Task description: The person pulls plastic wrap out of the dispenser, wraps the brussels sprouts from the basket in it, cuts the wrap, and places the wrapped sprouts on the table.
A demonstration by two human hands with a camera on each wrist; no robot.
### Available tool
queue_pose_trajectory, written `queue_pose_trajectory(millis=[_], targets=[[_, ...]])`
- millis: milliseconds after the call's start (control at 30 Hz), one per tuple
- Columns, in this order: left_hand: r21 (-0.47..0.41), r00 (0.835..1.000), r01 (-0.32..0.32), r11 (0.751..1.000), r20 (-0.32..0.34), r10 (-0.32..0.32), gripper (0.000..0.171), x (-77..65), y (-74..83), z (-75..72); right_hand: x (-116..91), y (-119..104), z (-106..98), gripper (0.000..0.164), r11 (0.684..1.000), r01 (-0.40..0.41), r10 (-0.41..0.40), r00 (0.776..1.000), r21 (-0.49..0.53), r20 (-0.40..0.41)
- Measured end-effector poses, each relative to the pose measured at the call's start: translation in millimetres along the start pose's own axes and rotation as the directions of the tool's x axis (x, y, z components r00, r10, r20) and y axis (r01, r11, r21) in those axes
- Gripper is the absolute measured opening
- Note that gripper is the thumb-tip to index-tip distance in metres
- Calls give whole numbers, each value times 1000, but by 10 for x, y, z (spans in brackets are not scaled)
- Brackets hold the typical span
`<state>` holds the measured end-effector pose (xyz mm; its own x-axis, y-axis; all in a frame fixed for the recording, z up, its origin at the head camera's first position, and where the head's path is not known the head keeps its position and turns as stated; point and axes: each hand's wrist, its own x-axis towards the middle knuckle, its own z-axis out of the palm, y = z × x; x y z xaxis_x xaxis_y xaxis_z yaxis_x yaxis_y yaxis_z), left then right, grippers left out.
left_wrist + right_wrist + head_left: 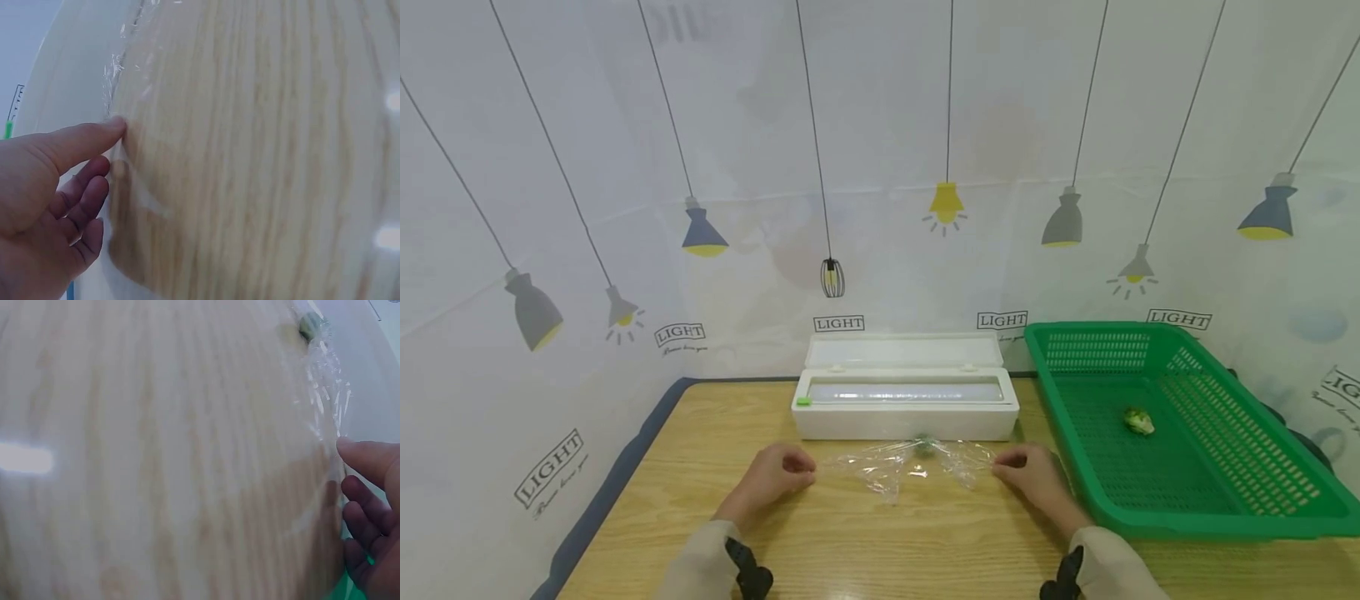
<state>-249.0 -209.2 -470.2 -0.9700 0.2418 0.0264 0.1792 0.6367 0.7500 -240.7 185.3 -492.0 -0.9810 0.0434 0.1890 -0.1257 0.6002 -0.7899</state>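
A crinkled sheet of clear cling film [887, 475] stretches between the two hands over the wooden table. My left hand [772, 477] pinches its left end between thumb and fingers, and my right hand [1033, 477] pinches the right end. Near the middle of the film, close to the front of the dispenser, sits a small green vegetable [309, 326], blurred behind the plastic. In the left wrist view the thumb [94, 137] lies against the film's edge. Just behind the film stands a white cling film dispenser [906, 423], its lid raised and the roll showing.
At the right, a green plastic basket [1187, 525] holds one small green and white vegetable [1138, 421]. A bright green slider [804, 402] sits at the dispenser's left end. A wall cloth [887, 250] printed with lamps hangs behind the table [880, 558].
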Motion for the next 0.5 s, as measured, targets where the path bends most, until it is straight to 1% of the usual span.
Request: queue_pose_trajectory(millis=[100, 200, 300, 367, 433, 500], targets=[[-3, 999, 43, 999, -23, -43, 12, -1, 67, 5, 6, -41, -15, 8, 1000, -1, 1, 1000, -8, 4], [10, 997, 48, 999, -53, -48, 12, 5, 183, 34, 9, -104, -15, 7, 1000, 17, -17, 1000, -20, 4], [9, 997, 8, 1000, -79, -8, 10, 22, 333, 95, 23, -184, 10, 6, 998, 65, -65, 998, -20, -1], [-1, 996, -42, 999, -83, 42, 8, 41, 431, 156, 39, -244, 37, 5, 994, 103, -103, 995, -23, -5], [-27, 993, -85, 996, -81, 83, 7, 57, 542, 239, 61, -301, 75, 5, 991, 130, -130, 992, -18, 2], [-61, 989, -129, 990, -82, 124, 7, 74, 652, 345, 85, -356, 118, 5, 990, 140, -139, 990, -14, 12]])
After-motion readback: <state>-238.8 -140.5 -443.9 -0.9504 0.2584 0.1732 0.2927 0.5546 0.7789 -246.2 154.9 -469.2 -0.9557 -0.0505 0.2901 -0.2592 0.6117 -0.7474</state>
